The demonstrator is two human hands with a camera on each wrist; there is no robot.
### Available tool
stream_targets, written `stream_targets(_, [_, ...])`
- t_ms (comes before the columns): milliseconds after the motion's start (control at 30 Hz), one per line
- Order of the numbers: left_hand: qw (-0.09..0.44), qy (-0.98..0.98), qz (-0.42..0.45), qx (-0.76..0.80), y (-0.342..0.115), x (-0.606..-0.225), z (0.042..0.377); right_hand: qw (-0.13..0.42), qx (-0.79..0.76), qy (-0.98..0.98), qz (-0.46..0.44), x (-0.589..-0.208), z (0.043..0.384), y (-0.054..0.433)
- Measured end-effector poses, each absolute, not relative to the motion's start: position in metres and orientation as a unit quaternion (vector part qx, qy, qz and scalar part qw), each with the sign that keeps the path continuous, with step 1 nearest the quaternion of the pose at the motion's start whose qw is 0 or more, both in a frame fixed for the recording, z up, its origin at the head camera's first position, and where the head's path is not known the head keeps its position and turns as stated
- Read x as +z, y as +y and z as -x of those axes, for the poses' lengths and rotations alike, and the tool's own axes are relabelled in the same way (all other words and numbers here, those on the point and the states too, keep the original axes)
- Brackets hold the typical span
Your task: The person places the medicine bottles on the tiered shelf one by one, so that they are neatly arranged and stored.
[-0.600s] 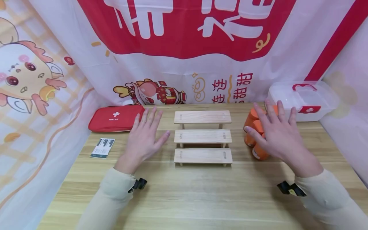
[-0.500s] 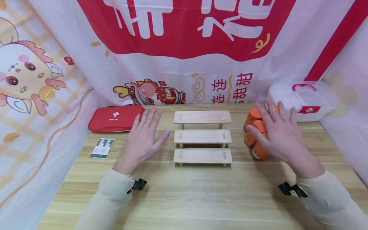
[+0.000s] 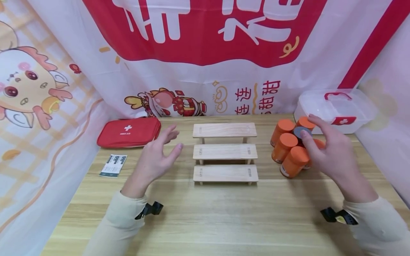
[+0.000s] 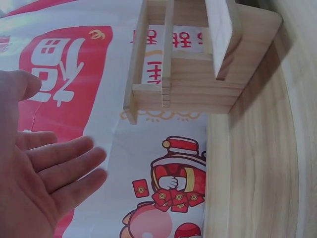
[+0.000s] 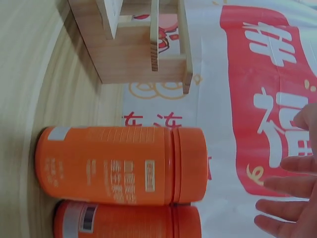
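My right hand (image 3: 339, 153) hovers over the right side of a cluster of orange bottles (image 3: 284, 145). Its thumb overlaps a dark grey lid (image 3: 300, 132) among them in the head view, though the right wrist view shows the fingers (image 5: 292, 186) apart from the bottle (image 5: 119, 163) with nothing in them. To the left, my left hand (image 3: 152, 165) hangs in the air, fingers loosely bent and holding nothing. It is between a red first aid pouch (image 3: 128, 133) and a three-step wooden rack (image 3: 225, 152). Part of the cluster is hidden behind the right hand.
A clear lidded box (image 3: 339, 106) with a red handle stands at the back right. Printed blister packs or cards (image 3: 113, 165) lie in front of the pouch. A printed cloth (image 3: 205, 78) hangs along the back and sides of the wooden table (image 3: 211, 220).
My right hand has moved right, uncovering more bottles and the grey lid. The left hand has turned and its fingers have bent, moving off the pouch's edge.
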State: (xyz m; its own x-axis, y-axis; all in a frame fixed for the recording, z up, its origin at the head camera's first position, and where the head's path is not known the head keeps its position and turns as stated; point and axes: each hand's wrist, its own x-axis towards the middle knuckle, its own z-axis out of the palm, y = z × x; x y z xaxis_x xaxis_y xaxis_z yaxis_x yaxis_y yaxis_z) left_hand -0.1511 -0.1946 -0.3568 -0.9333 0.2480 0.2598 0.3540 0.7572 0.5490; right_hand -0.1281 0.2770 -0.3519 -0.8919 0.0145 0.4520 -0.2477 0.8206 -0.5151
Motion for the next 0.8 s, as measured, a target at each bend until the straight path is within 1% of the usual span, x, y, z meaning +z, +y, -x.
stream_targets(67, [0.071, -0.926, 0.158, -0.335, -0.196, -0.357, 0.151, 0.254, 0.309, -0.915, -0.06, -0.355, 0.127, 0.281])
stream_targets(133, [0.054, -0.919, 0.16, -0.357, -0.197, -0.358, 0.151, 0.266, 0.328, -0.905, -0.052, -0.358, 0.125, 0.286])
stream_targets(300, [0.022, -0.902, 0.164, -0.399, -0.199, -0.362, 0.149, 0.232, 0.364, -0.902, -0.014, -0.365, 0.121, 0.3])
stream_targets(433, [-0.015, -0.904, 0.151, -0.401, -0.201, -0.368, 0.149, 0.211, 0.379, -0.901, 0.004, -0.375, 0.118, 0.311])
stream_targets(600, [-0.063, -0.905, 0.161, -0.388, -0.204, -0.379, 0.151, 0.183, 0.402, -0.897, 0.005, -0.387, 0.115, 0.325])
stream_targets(800, [-0.096, -0.892, 0.183, -0.403, -0.206, -0.393, 0.153, 0.136, 0.402, -0.906, 0.0, -0.401, 0.11, 0.336])
